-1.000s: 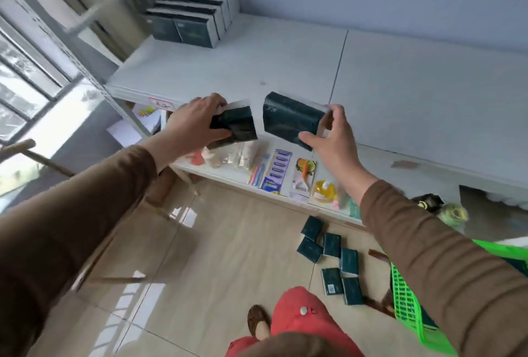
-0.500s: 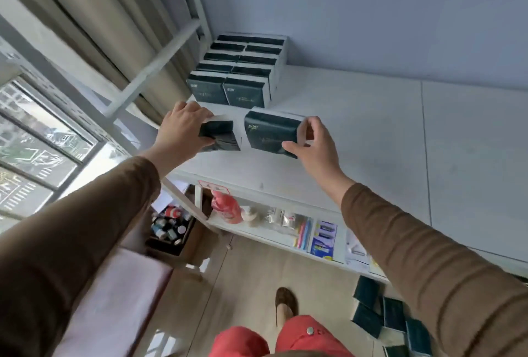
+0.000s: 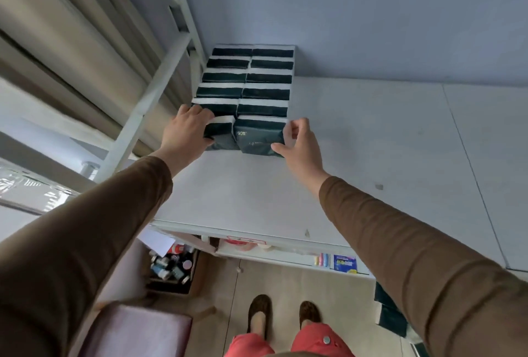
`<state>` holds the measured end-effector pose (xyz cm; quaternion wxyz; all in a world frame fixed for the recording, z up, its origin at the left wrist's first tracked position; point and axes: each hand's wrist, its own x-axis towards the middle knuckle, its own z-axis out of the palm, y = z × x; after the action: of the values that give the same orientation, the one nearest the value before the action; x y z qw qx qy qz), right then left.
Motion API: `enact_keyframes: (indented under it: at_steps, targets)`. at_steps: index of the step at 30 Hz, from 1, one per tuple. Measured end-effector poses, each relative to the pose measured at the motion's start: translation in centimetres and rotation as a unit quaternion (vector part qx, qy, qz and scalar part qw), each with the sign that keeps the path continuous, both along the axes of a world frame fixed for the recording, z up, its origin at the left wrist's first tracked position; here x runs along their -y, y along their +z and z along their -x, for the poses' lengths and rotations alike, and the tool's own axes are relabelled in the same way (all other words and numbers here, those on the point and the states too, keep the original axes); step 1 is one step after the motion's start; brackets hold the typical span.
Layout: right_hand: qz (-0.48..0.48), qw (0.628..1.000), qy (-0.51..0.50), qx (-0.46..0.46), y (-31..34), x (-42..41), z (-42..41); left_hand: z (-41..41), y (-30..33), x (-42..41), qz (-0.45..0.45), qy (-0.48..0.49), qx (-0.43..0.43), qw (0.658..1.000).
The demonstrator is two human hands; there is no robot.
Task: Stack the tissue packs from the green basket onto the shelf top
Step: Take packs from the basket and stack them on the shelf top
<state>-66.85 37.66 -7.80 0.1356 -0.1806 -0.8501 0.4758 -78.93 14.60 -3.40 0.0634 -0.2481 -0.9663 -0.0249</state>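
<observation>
Currently: left hand [image 3: 185, 133] grips one tissue pack [image 3: 220, 135], right hand [image 3: 300, 145] grips another pack [image 3: 258, 139], both against the stacked rows [image 3: 248, 82] on the white shelf top [image 3: 357, 156].

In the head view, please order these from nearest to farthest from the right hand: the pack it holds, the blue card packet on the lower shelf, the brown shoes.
From the right hand:
1. Pack, in its fingers, on the shelf top.
2. Blue card packet, lower shelf, below.
3. Brown shoes, on the floor.

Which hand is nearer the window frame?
Left. The left hand is beside the window frame; the right hand is farther out on the shelf top.
</observation>
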Motion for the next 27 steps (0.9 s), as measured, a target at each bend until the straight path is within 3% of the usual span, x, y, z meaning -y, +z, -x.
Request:
enact_keyframes:
  at_steps: [5, 15, 23, 27]
  targets:
    - [-0.047, 0.997, -0.064, 0.017, -0.4, 1.4, 0.9, 1.1, -0.6, 0.1, -0.009, -0.032, -0.001, 0.999]
    - [0.014, 0.994, -0.084, 0.063, 0.2, 2.3, -0.5, -0.7, 0.4, 0.0, -0.002, -0.084, -0.002, 0.996]
    - [-0.182, 0.974, -0.103, 0.09, 3.5, -2.9, -12.8, -9.4, 2.9, -9.4, -0.017, -0.257, -0.014, 0.966]
    - [-0.22, 0.955, -0.158, 0.122, 3.9, -7.0, -22.8, -16.5, 2.3, -16.5, -0.031, -0.33, 0.013, 0.944]
